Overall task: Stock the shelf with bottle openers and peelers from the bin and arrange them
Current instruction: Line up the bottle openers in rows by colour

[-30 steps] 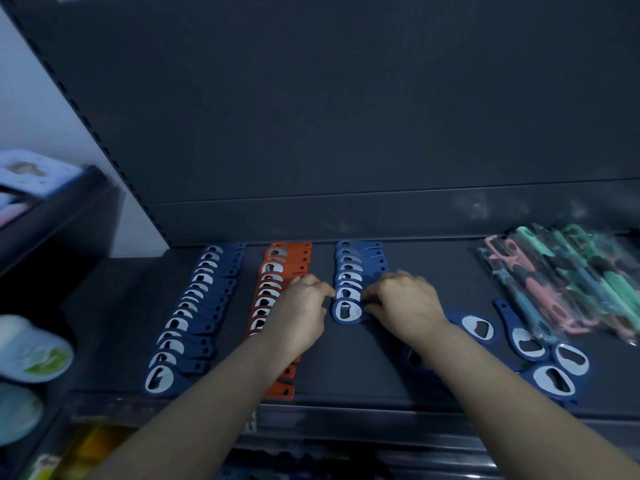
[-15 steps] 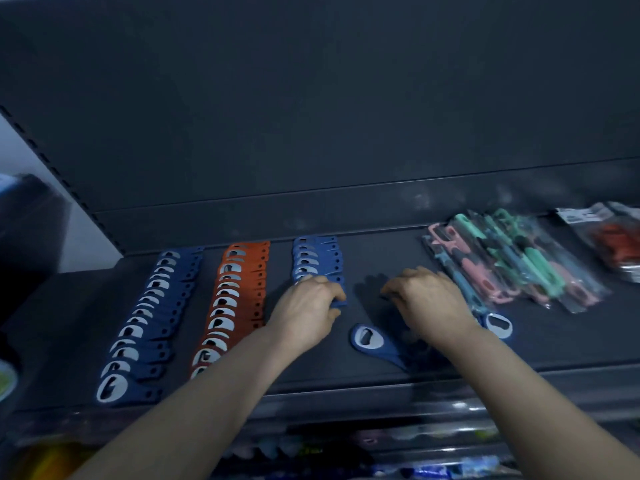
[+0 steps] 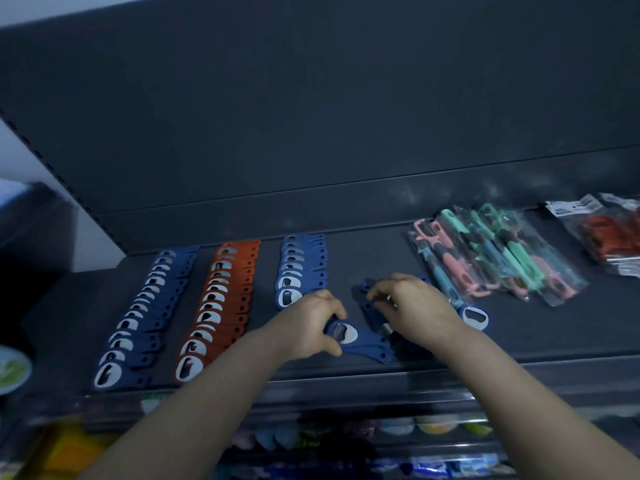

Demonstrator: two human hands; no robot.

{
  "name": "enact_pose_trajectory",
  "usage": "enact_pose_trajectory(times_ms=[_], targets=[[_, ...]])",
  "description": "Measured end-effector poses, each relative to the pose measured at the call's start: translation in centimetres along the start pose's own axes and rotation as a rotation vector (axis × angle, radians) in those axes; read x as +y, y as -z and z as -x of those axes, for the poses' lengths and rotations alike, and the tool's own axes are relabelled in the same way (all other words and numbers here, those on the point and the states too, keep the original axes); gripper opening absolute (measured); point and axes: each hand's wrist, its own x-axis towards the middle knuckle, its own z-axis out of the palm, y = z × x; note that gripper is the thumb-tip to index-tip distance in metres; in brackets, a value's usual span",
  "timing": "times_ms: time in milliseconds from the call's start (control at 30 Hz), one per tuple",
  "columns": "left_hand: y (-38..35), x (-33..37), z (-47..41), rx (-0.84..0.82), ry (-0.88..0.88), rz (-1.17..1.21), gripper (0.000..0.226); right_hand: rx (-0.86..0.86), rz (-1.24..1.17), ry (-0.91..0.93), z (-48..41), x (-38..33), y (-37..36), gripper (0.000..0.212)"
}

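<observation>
Three overlapping rows of bottle openers lie on the dark shelf [image 3: 519, 337]: a long blue row [image 3: 145, 313] at the left, an orange row [image 3: 221, 303] beside it, and a short blue row [image 3: 299, 268] in the middle. My left hand [image 3: 308, 327] pinches the head of a loose blue opener [image 3: 360, 341] lying in front of the short row. My right hand [image 3: 412, 306] rests with curled fingers over other loose blue openers; what its fingers hold is hidden. One more loose blue opener [image 3: 476, 318] lies just right of that hand.
Bagged peelers [image 3: 495, 254] with pink, teal and green handles lie at the right, and a bag of red items [image 3: 609, 233] sits further right. Lower shelves with colourful goods [image 3: 398, 427] run below the shelf's front edge. A round white-and-green object [image 3: 12, 368] sits at far left.
The view shifted right. My left hand left the short blue row and took hold of the loose blue opener near the front. My right hand stayed over the loose openers.
</observation>
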Motion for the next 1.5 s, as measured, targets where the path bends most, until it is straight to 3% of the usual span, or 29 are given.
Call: enact_pose_trajectory(times_ms=[167, 267, 333, 500, 667, 867, 1000, 1167, 1333, 1500], targets=[[0.4, -0.7, 1.8, 0.197, 0.132, -0.078, 0.043, 0.032, 0.052, 0.005, 0.1, -0.7, 0.1, 0.020], [1.2, -1.8, 2.8, 0.289, 0.273, -0.124, 0.044, -0.148, 0.147, 0.049, 0.3, -2.0, -0.2, 0.043], [1.3, -2.6, 3.2, 0.328, 0.341, -0.099, 0.050, -0.251, 0.205, 0.060, 0.1, -3.1, -0.3, 0.048], [0.5, -4.0, 3.2, 0.385, 0.354, -0.059, 0.034, -0.327, 0.173, 0.113, -0.5, -3.9, -0.2, 0.024], [0.1, -5.6, 2.8, 0.422, 0.323, 0.032, 0.026, -0.370, 0.128, 0.049, -0.9, -4.2, -0.4, 0.045], [0.7, -6.0, 3.0, 0.220, 0.245, 0.027, 0.062, -0.364, 0.117, 0.018, -1.2, -4.6, -0.6, 0.042], [0.9, -6.3, 2.8, 0.183, 0.209, -0.017, 0.048, -0.288, 0.096, 0.041, -0.9, -5.2, -1.3, 0.042], [1.1, -6.3, 2.9, 0.242, 0.201, 0.013, 0.051, -0.253, 0.060, -0.008, -0.5, -5.6, -1.6, 0.048], [0.9, -6.1, 3.1, 0.196, 0.145, 0.004, 0.025, -0.259, 0.042, -0.040, -0.7, -5.9, -1.8, 0.047], [0.5, -5.9, 3.6, 0.245, 0.230, 0.096, 0.035, -0.267, 0.051, -0.027, -0.7, -6.1, -1.7, 0.045]])
